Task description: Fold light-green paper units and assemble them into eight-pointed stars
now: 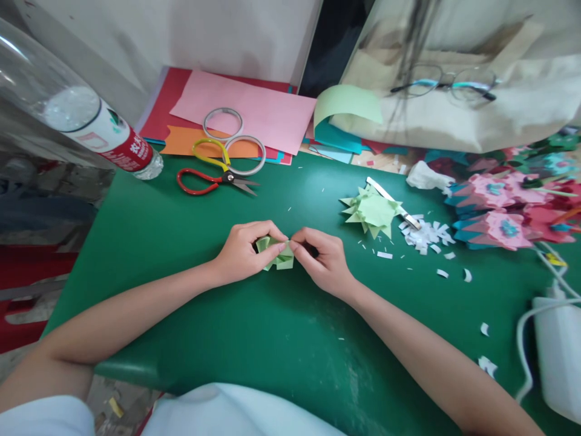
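Snugly between the hands sat the folded green paper (285, 262) — within the left hand's (242, 253) thumb-and-finger grip, just left of the right hand (327, 261), whose closed fingertips pinched its edge. Its long axis, partly covered, was unclear.

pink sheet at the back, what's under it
Red paper shows past the left end of the pink sheet, and orange paper sticks out along its front edge. What lies beneath its middle, and how far those papers reach under it, is covered.
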A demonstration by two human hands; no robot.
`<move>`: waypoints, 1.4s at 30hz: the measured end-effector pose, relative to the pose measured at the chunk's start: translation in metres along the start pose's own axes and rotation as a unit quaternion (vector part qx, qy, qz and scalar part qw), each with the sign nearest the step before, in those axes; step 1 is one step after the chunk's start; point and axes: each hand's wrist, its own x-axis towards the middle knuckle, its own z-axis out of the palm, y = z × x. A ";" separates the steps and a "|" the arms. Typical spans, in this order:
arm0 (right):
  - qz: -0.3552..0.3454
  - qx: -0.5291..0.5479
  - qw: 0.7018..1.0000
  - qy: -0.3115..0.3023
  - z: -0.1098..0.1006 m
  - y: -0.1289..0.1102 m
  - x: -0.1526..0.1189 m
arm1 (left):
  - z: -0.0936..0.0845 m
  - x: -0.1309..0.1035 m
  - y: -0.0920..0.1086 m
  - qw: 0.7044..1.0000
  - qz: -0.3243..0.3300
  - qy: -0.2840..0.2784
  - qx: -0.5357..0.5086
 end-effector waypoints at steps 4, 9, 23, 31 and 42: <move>-0.017 -0.012 1.000 0.006 0.001 0.001 -0.001 | 0.002 0.001 -0.001 0.999 0.029 0.011 -0.007; -0.024 -0.023 0.999 0.010 0.002 0.001 -0.001 | 0.002 0.002 0.000 1.000 0.018 0.014 -0.015; -0.039 -0.039 0.998 -0.004 0.003 0.003 -0.001 | 0.001 0.000 0.000 0.994 -0.094 -0.015 -0.051; -0.041 -0.017 0.999 0.029 0.002 0.004 -0.002 | -0.007 -0.001 0.002 0.979 -0.088 -0.065 -0.171; -0.001 -0.007 1.000 0.006 0.002 0.003 0.000 | -0.002 0.002 0.006 0.986 -0.143 -0.070 -0.047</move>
